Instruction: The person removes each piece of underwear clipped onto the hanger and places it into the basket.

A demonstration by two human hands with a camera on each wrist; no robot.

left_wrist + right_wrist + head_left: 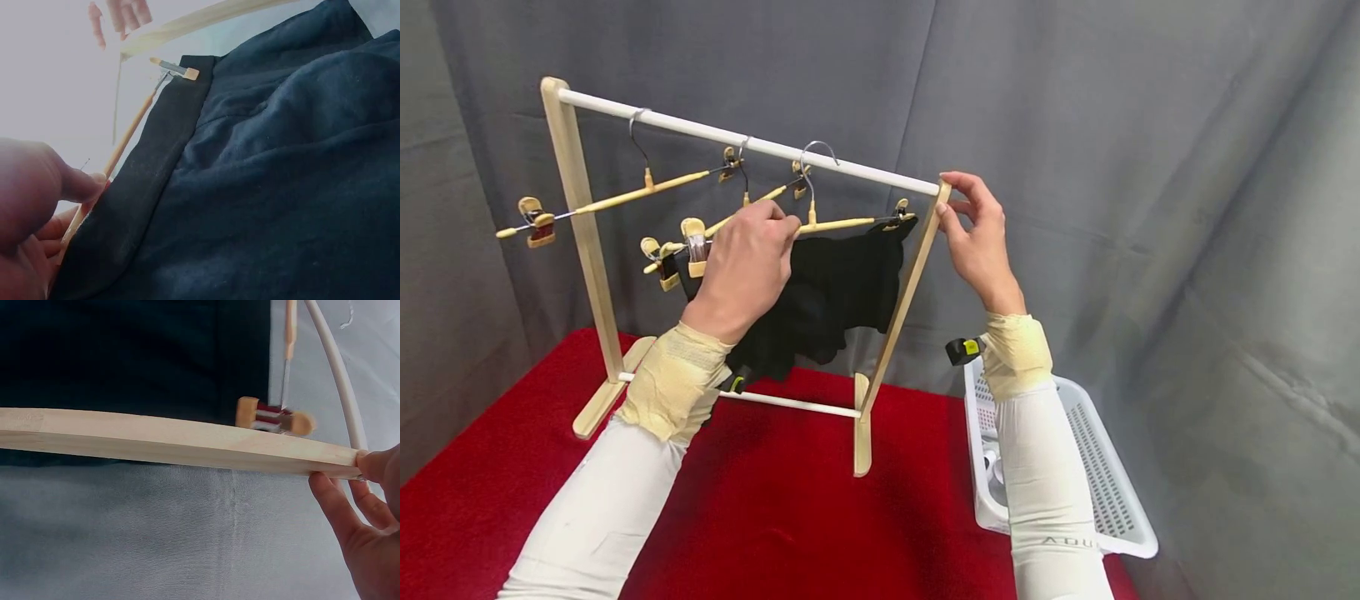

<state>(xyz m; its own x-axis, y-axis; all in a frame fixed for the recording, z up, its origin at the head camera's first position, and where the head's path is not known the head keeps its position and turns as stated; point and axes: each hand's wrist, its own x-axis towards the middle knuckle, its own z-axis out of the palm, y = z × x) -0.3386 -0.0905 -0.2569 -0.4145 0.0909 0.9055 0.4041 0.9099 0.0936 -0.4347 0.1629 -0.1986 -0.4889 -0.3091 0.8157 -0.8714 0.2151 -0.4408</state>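
Observation:
My left hand (747, 262) pinches the wooden bar of a clip hanger (842, 224). A black garment (842, 283) hangs from this hanger, its wide waistband (159, 150) held by a clip (178, 69) at the far end. The hanger's metal hook (818, 146) arches at the white rail (880, 173); whether it bears on the rail cannot be told. With thumb and fingers, my right hand (981, 237) grips the top of the right wooden post (187, 444) of the garment rack. The near clip (695, 246) shows beside my left hand.
Two other clip hangers hang further left on the rail, one a bare hanger (640, 193), the other partly behind my left hand. The rack stands on a red cloth (790, 517). A white plastic basket (1120, 492) with white items is at the right, below my right forearm.

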